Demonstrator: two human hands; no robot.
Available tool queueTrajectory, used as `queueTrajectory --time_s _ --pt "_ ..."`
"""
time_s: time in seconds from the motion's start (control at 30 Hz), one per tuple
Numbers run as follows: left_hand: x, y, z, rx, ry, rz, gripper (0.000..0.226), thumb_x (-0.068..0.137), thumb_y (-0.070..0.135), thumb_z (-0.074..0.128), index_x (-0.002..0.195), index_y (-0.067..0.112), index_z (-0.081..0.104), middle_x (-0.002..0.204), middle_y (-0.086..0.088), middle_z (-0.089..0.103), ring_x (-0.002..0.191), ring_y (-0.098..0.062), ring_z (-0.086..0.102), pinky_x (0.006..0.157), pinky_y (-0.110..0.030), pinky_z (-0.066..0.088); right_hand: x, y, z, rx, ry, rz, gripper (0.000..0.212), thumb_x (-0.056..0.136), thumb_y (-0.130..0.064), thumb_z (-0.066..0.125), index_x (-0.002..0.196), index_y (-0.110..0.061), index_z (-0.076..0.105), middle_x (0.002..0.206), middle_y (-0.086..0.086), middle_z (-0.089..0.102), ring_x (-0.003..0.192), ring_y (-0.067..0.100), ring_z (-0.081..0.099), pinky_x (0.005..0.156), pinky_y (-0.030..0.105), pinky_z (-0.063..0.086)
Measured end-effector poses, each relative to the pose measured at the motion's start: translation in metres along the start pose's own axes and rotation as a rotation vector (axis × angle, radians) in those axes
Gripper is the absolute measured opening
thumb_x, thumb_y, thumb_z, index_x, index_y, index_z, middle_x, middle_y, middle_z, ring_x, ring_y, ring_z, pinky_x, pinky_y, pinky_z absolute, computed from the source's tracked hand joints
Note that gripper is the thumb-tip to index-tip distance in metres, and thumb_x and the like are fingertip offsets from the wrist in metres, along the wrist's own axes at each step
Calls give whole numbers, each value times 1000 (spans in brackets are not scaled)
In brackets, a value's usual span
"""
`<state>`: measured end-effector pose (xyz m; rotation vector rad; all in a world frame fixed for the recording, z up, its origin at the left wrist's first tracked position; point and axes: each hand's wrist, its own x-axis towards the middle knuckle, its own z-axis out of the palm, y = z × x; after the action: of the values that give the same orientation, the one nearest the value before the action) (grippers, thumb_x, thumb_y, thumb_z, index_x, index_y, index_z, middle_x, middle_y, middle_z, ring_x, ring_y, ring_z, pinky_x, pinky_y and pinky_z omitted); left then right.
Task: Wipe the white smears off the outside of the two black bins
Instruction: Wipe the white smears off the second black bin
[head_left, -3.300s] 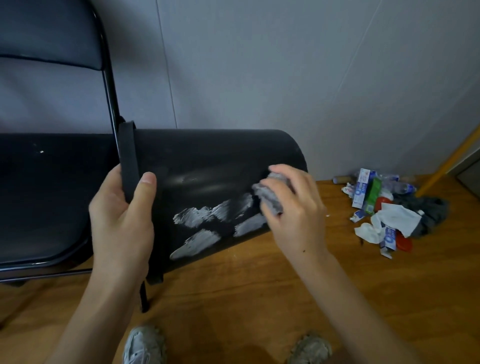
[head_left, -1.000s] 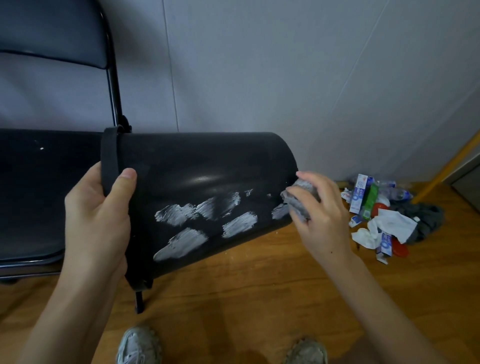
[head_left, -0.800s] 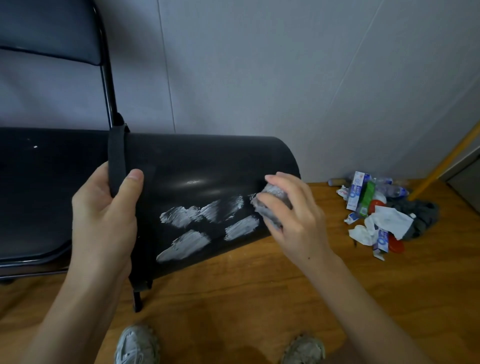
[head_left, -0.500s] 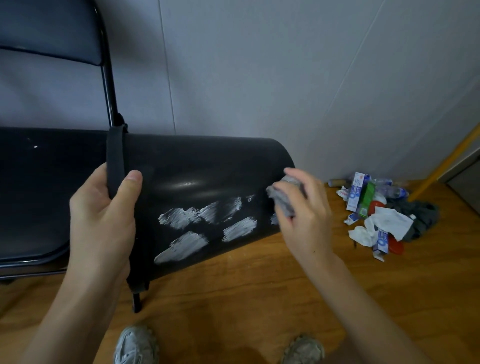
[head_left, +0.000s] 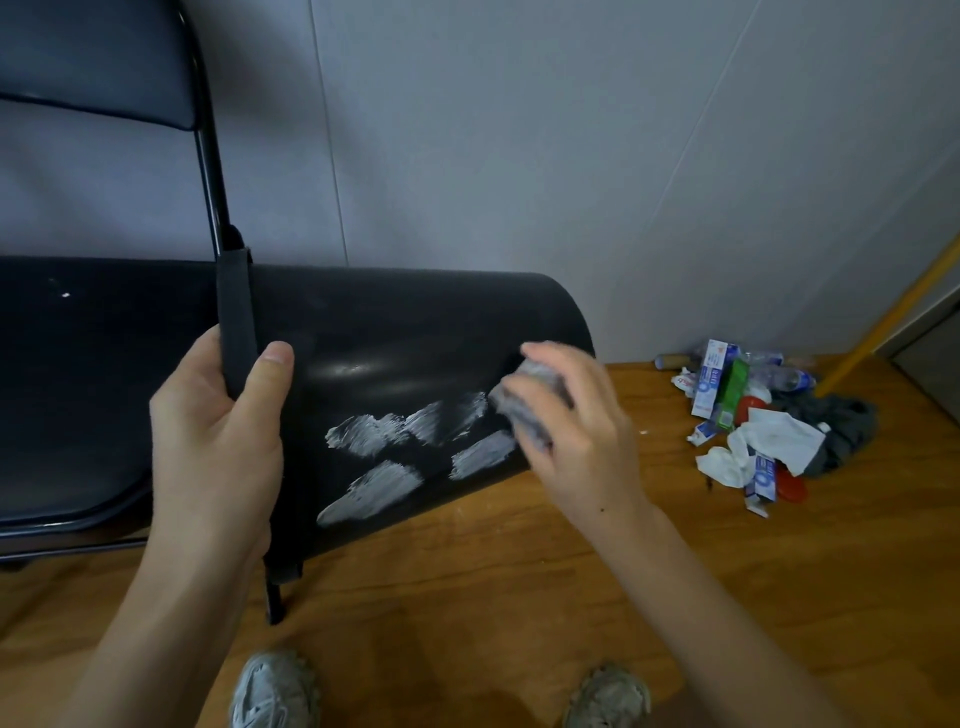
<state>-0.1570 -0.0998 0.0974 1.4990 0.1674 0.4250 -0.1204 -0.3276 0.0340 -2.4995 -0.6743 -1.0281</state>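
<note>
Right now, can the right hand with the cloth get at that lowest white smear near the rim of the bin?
Probably yes. The right hand holds the cloth against the bin beside the upper smears, and the lowest smear lies bare on the same side. The left hand grips the rim, clear of it.

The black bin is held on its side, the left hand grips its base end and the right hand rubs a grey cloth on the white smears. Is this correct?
Not quite. In the head view the left hand grips the black bin at its rim end, not its base. The rest holds: the bin lies on its side and the right hand rubs a grey cloth on the white smears.
</note>
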Motion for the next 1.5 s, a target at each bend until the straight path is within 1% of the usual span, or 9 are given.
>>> queueTrajectory --time_s 0.1,0.3,0.47,0.63,0.8,0.97,1.13,1.3,1.5 --pt "-1 1 2 13 -2 21 23 98 18 51 91 35 65 98 -5 70 94 -24 67 85 -50 54 7 1 -1 5 63 181 30 86 -22 61 112 -6 65 126 17 56 117 28 53 86 28 52" --pt "0 2 1 4 22 -19 20 98 21 50 91 35 64 93 3 70 92 -19 68 84 -45 55 2 -15 6 -4 0 -182 27 88 -25 59 111 -10 58 127 10 46 120 27 48 90 29 50" --pt "2 3 -3 25 51 -9 21 97 23 52 88 36 66 96 -3 70 90 -20 68 81 -47 57 5 2 0 -30 44 107 29 86 -23 60 109 -6 66 125 16 56 116 29 53 83 32 56" --pt "1 2 -2 2 60 -25 19 97 19 52 91 31 65 91 0 71 87 -18 69 78 -41 58 -2 -14 9 -22 -47 -172 26 88 -24 59 106 -6 65 126 12 49 119 28 49 86 30 52" --pt "-5 3 2 13 20 -24 17 98 20 50 96 29 63 91 7 70 91 -14 67 83 -40 55 8 -17 9 13 69 129 27 86 -20 62 108 -6 66 125 14 55 117 27 52 89 25 50" --pt "-6 4 5 36 -1 -9 18 98 20 49 97 32 61 93 5 69 92 -13 66 85 -41 55 -1 -49 20 86 14 -198 19 89 -21 67 100 -5 69 125 10 47 121 27 49 95 28 49" --pt "-7 4 9 51 -15 -4 17 98 20 48 101 30 61 96 3 69 92 -12 67 83 -40 55 10 -41 15 101 67 43 26 88 -23 60 105 -6 69 127 9 49 122 25 49 94 24 49" --pt "-6 2 9 73 -21 -8 17 98 21 48 97 33 60 88 18 69 88 -8 66 81 -36 55 1 -50 18 77 18 -196 22 91 -25 62 99 -6 71 125 9 47 121 26 49 94 26 48" --pt "-6 0 10 72 -9 8 16 98 21 49 100 31 61 88 14 69 89 -10 67 82 -38 55 6 -48 15 46 44 -48 23 87 -21 62 102 -6 68 123 13 56 122 26 48 93 26 47"
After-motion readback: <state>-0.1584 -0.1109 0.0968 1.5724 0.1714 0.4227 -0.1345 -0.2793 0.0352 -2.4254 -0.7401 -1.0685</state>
